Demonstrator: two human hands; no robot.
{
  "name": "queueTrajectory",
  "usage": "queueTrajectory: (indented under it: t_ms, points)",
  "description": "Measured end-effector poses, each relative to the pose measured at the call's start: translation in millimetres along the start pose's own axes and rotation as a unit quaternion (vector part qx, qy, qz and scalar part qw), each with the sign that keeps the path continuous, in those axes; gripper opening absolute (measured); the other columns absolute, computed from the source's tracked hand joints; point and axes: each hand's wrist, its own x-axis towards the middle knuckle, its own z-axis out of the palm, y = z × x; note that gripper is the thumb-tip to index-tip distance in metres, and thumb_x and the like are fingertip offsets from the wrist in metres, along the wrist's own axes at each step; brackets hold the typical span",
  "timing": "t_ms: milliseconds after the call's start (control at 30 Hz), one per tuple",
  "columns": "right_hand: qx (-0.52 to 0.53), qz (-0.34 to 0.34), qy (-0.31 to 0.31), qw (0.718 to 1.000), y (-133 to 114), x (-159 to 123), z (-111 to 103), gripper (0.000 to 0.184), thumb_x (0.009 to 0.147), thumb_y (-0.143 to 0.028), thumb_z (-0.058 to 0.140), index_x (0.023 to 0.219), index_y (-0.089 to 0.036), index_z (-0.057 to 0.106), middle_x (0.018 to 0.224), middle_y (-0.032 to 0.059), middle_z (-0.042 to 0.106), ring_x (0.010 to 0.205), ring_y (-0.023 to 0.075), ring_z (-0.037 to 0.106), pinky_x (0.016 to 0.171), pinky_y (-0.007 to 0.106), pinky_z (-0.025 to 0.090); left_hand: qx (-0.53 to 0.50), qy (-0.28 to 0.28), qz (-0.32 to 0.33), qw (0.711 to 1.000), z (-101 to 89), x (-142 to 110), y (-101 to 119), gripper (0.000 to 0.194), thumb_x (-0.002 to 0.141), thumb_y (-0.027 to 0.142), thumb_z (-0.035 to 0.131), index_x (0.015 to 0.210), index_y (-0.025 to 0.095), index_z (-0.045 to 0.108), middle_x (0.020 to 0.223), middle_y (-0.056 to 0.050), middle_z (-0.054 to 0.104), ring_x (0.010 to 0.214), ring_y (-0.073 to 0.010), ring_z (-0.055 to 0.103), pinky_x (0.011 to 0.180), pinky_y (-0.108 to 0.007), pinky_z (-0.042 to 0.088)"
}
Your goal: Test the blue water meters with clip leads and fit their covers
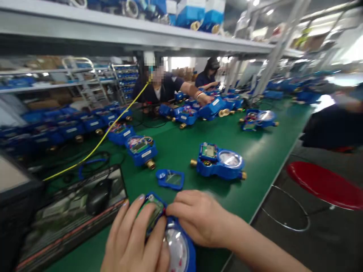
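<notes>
Under my hands at the bottom centre lies a blue water meter [178, 247] with a round clear dial and an uncovered circuit board [155, 216]. My left hand [134, 241] is curled over its board end, fingers spread across the board and gripping the housing. At the joint between board and dial, my right hand [200, 217] is pinched closed; whatever sits between its fingertips is hidden. Just beyond lies a loose blue cover [170, 179] with a clear window. Another open water meter [221, 162] with brass ends sits farther right.
A mouse [99, 196] rests on a patterned mat [68, 215] at left. More blue meters [141, 149] stand across the green table [176, 141]. Opposite, a person's hand [205, 99] touches one. A yellow cable [113, 124] hangs across, below a shelf [141, 32]. At right is a red stool [326, 185].
</notes>
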Motion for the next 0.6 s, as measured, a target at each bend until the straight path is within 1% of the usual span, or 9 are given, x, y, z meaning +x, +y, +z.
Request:
queueTrajectory:
  t_ms: [67, 167, 233, 300, 333, 367, 433, 533, 600]
  points:
    - [0.076, -0.016, -0.002, 0.997, 8, 3, -4, 0.030, 0.085, -0.007, 0.038, 0.095, -0.017, 0.064, 0.076, 0.0031, 0.057, 0.069, 0.0152, 0.054, 0.060, 0.026, 0.043, -0.005, -0.046, -0.030, 0.998, -7.1, 5, 9, 0.021, 0.091, 0.016, 0.053, 0.103, 0.013, 0.070, 0.119, -0.015, 0.058, 0.127, -0.0322, 0.043, 0.114, -0.048, 0.026]
    - [0.179, -0.031, -0.027, 0.983, 19, 10, -9, 0.032, 0.087, -0.006, 0.037, 0.095, -0.016, 0.066, 0.078, 0.0039, 0.059, 0.070, 0.0136, 0.054, 0.062, 0.025, 0.043, -0.021, -0.053, -0.062, 0.996, -10.5, 11, 16, 0.022, 0.092, 0.014, 0.050, 0.102, 0.012, 0.069, 0.120, -0.015, 0.057, 0.128, -0.0319, 0.041, 0.113, -0.050, 0.027]
    - [0.292, -0.028, -0.028, 0.956, 26, 15, -9, 0.029, 0.084, -0.006, 0.041, 0.088, -0.015, 0.068, 0.078, 0.0037, 0.062, 0.071, 0.0128, 0.056, 0.066, 0.025, 0.044, -0.021, -0.055, -0.062, 0.996, -11.2, 12, 16, 0.021, 0.091, 0.014, 0.051, 0.102, 0.012, 0.069, 0.120, -0.015, 0.056, 0.128, -0.0320, 0.040, 0.113, -0.051, 0.028]
    - [0.406, 0.003, -0.009, 0.914, 35, 18, -3, 0.025, 0.081, -0.006, 0.043, 0.077, -0.014, 0.067, 0.073, 0.0028, 0.062, 0.067, 0.0114, 0.057, 0.065, 0.024, 0.045, -0.019, -0.064, -0.045, 0.997, -11.1, 11, 13, 0.020, 0.091, 0.013, 0.053, 0.103, 0.013, 0.069, 0.121, -0.015, 0.055, 0.129, -0.0321, 0.039, 0.113, -0.049, 0.027]
    - [0.446, 0.024, 0.001, 0.895, 39, 19, 2, 0.024, 0.079, -0.006, 0.044, 0.073, -0.013, 0.066, 0.069, 0.0022, 0.062, 0.064, 0.0106, 0.056, 0.062, 0.023, 0.045, -0.018, -0.065, -0.036, 0.997, -10.7, 11, 11, 0.020, 0.090, 0.014, 0.053, 0.104, 0.013, 0.069, 0.122, -0.015, 0.054, 0.129, -0.0319, 0.038, 0.113, -0.049, 0.026]
    - [0.470, 0.046, 0.007, 0.881, 43, 20, 7, 0.022, 0.078, -0.006, 0.045, 0.071, -0.013, 0.065, 0.066, 0.0016, 0.060, 0.060, 0.0096, 0.055, 0.059, 0.021, 0.044, -0.017, -0.065, -0.029, 0.997, -10.3, 10, 10, 0.021, 0.090, 0.014, 0.053, 0.104, 0.014, 0.069, 0.122, -0.015, 0.053, 0.129, -0.0318, 0.038, 0.113, -0.048, 0.026]
    - [0.495, 0.073, -0.002, 0.866, 49, 20, 19, 0.021, 0.078, -0.007, 0.046, 0.070, -0.011, 0.065, 0.062, 0.0009, 0.059, 0.054, 0.0082, 0.053, 0.051, 0.018, 0.042, -0.016, -0.066, -0.022, 0.997, -9.5, 9, 7, 0.021, 0.090, 0.014, 0.053, 0.104, 0.014, 0.069, 0.122, -0.014, 0.053, 0.129, -0.0315, 0.038, 0.113, -0.047, 0.025]
    - [0.539, 0.092, -0.024, 0.837, 51, 18, 31, 0.017, 0.076, -0.010, 0.051, 0.069, -0.010, 0.066, 0.057, 0.0005, 0.059, 0.048, 0.0068, 0.050, 0.044, 0.015, 0.038, -0.011, -0.066, -0.024, 0.997, -9.6, 9, 6, 0.021, 0.091, 0.015, 0.052, 0.104, 0.015, 0.068, 0.121, -0.014, 0.052, 0.129, -0.0310, 0.038, 0.113, -0.047, 0.025]
    - [0.564, 0.099, -0.024, 0.819, 50, 17, 36, 0.016, 0.076, -0.011, 0.052, 0.069, -0.010, 0.067, 0.056, -0.0003, 0.058, 0.046, 0.0058, 0.048, 0.043, 0.014, 0.036, -0.005, -0.069, -0.019, 0.997, -10.7, 9, 6, 0.021, 0.090, 0.015, 0.053, 0.105, 0.015, 0.068, 0.121, -0.014, 0.052, 0.129, -0.0312, 0.038, 0.113, -0.047, 0.025]
